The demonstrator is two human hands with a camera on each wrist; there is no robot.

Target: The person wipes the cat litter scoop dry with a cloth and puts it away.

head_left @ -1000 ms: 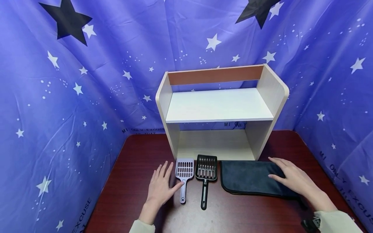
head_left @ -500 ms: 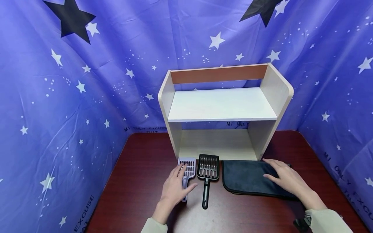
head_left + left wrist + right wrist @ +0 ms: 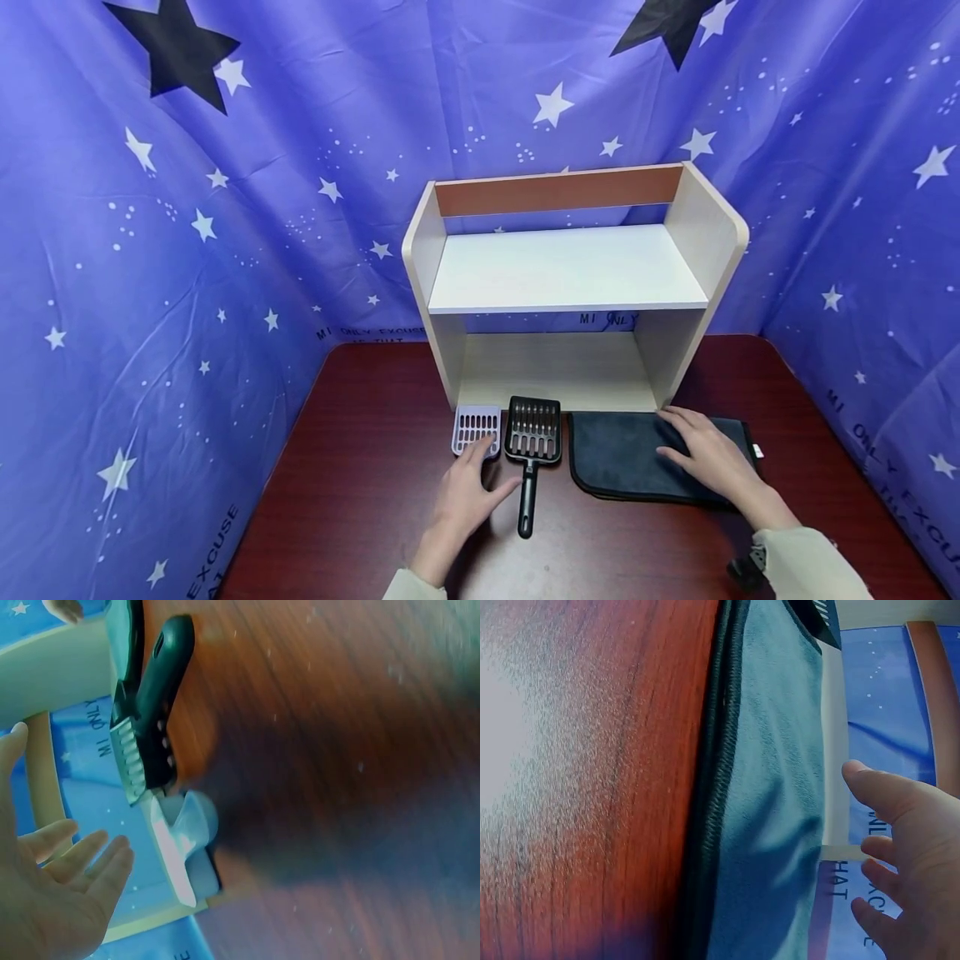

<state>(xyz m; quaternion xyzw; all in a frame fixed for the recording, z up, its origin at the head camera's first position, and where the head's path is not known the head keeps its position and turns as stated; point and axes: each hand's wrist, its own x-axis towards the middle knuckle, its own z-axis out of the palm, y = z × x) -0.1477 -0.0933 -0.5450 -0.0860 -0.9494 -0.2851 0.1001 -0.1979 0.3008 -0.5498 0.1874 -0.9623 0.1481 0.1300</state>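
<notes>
Head view: left-hand grip over pale lilac slotted plastic scoop

Spreads relaxed fingers, holds nothing, hides the handle; contact unclear. Long axis, on glossy red-brown surface: straight ahead, towards pale wooden shelf unit. Farther off, over dark black-edged folded cloth: right-hand grip, likewise loose, empty.

Two hands in play, one left hand, one right hand! Two slotted scoops: one lilac scoop, one black scoop! Just a single folded cloth, with one white tag. One table, one shelf unit, two shelves, an upper shelf and a lower shelf! Two big black stars, and white stars too many to tally!
</notes>
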